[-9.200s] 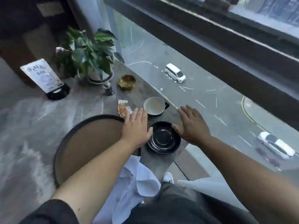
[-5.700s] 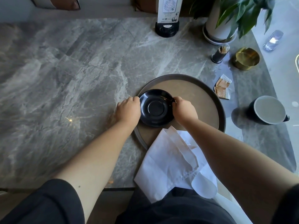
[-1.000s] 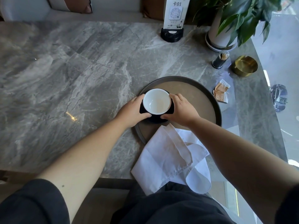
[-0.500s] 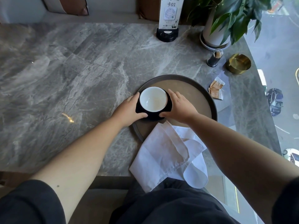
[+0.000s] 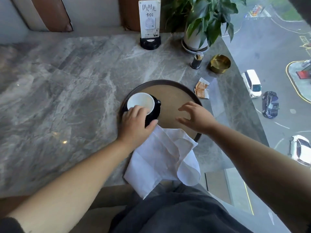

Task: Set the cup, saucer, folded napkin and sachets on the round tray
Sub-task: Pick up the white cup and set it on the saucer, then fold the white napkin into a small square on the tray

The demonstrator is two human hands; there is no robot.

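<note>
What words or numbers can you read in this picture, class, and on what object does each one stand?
"伊人时光": top line on the table sign in its black base.
"卡01": line below, same sign.
Small print at the sign's foot: too small to read.
Sachets: printed pattern, no legible text.

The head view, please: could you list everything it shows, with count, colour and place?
round tray: 1, dark rim, tan base, on the table near the front edge.
cup: 1, black, white inside, on the saucer at the tray's left.
saucer: 1, black, under the cup.
napkin: 1, white, unfolded, draped over the tray's near rim and the table edge.
sachets: 2, orange and white, on the table right of the tray.
table: 1, grey marble.
sign stand: 1, white card, black base, far edge.
potted plant: 1, green, white pot, far right.
toothpick holder: 1, dark.
ashtray: 1, gold.
left hand: grips the cup.
right hand: open above the tray.
</note>
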